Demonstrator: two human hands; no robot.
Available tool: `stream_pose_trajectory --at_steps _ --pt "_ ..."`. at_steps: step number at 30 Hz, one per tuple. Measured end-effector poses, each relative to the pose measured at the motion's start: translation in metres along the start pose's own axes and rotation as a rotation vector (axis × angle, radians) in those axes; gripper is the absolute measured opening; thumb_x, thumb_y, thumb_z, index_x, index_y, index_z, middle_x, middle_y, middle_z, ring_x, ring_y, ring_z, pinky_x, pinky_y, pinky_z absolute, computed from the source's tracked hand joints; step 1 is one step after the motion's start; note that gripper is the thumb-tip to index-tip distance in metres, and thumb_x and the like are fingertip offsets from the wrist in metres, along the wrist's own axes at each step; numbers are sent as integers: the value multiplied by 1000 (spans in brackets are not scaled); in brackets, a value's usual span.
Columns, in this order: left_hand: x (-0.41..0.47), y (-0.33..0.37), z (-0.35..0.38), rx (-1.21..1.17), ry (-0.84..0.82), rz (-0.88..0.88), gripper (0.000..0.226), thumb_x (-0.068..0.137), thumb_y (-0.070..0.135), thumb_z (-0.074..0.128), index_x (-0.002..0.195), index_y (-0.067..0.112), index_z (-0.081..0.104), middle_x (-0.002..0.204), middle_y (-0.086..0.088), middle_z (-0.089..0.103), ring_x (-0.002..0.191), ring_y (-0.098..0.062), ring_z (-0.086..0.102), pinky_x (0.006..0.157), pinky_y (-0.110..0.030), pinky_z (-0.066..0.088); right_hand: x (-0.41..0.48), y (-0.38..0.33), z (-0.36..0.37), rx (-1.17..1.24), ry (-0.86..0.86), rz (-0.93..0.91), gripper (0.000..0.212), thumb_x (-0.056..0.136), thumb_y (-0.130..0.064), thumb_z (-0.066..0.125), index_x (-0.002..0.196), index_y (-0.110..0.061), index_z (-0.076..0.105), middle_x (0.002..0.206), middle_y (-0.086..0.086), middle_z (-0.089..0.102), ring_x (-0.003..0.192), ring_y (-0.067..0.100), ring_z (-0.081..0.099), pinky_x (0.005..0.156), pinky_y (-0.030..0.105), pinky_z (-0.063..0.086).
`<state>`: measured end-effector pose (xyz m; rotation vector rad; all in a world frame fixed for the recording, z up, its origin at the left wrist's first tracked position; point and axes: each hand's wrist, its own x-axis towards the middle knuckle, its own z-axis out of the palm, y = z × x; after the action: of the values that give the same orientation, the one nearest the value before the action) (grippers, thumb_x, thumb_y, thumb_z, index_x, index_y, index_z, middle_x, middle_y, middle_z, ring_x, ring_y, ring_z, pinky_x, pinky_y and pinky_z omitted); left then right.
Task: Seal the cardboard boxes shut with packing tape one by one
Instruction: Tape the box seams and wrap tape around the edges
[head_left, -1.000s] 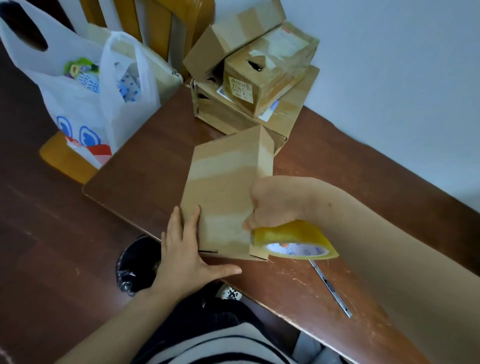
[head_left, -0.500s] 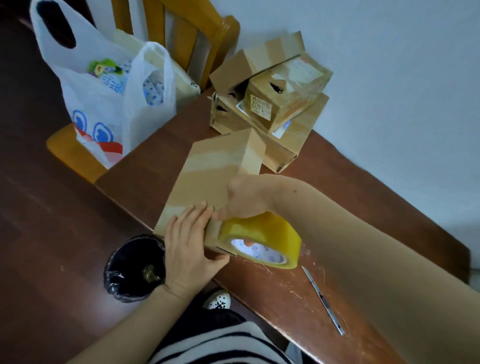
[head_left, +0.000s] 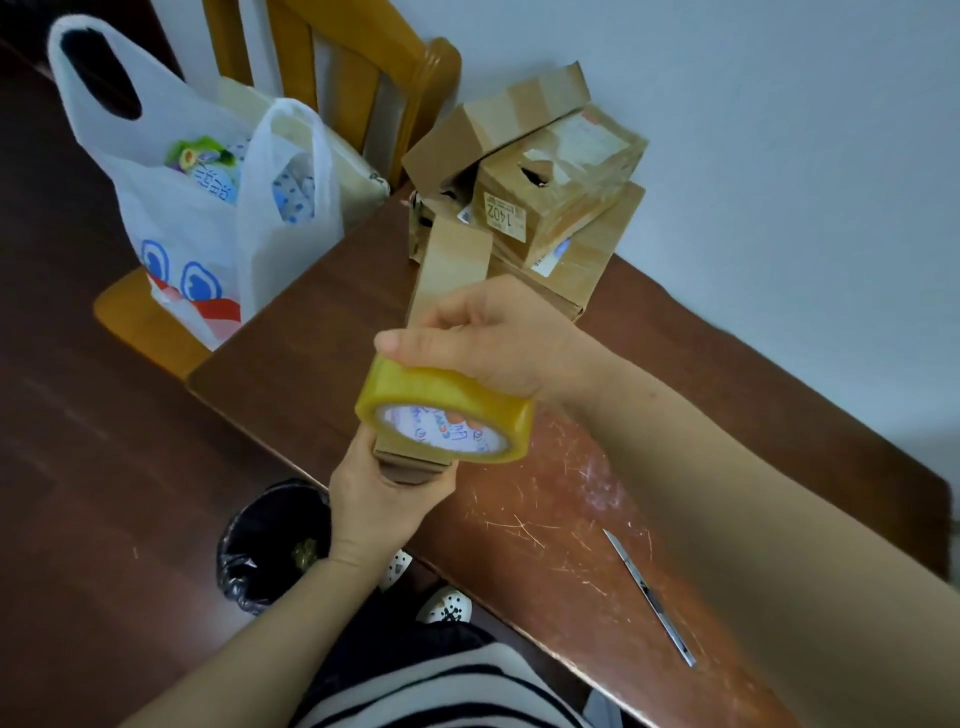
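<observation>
A flat cardboard box (head_left: 451, 265) is lifted off the table and tilted on edge, its far end pointing toward the box stack. My left hand (head_left: 376, 491) grips the box's near end from below. My right hand (head_left: 485, 338) holds a yellowish roll of packing tape (head_left: 441, 413) over the box's near end; the hand and roll hide the middle of the box. More cardboard boxes (head_left: 550, 192) sit stacked at the table's far corner against the wall.
A metal blade (head_left: 649, 597) lies on the scratched brown table (head_left: 545, 509) to the right. A white plastic bag (head_left: 208, 218) rests on a wooden chair (head_left: 140, 317) at left. A black-lined bin (head_left: 270, 545) stands on the floor below the table's edge.
The box went from lying flat on the table to being raised on edge. My left hand moved from pressing its top to gripping its near end. The tape roll rose with my right hand.
</observation>
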<state>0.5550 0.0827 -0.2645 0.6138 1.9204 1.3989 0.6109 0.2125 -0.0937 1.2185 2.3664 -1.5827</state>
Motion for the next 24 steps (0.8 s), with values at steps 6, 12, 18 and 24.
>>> stream_pose_trajectory --at_steps 6,12,18,24 --pt "16 -6 -9 11 88 30 65 57 7 90 116 12 64 95 13 71 83 9 64 80 -13 51 -2 23 -12 -356 59 -58 53 79 -56 65 84 -3 71 73 9 69 66 20 63 64 36 53" --pt "16 -12 -14 -36 6 36 78 53 17 93 123 17 59 94 31 67 89 11 64 73 -5 48 -2 77 -3 -470 48 216 40 82 -62 59 76 -24 69 73 -8 65 75 12 62 66 31 52" --pt "20 3 -31 25 -203 38 79 58 4 90 126 21 53 96 31 66 94 12 61 70 -1 44 23 85 25 -482 69 227 49 81 -63 57 82 -15 70 76 -3 66 73 16 61 54 25 37" --pt "38 64 -62 220 -504 -123 74 58 64 65 127 41 51 122 17 62 119 -3 54 98 -25 43 28 84 27 -477 79 220 44 82 -61 57 87 -18 68 76 -8 61 77 14 58 58 28 37"
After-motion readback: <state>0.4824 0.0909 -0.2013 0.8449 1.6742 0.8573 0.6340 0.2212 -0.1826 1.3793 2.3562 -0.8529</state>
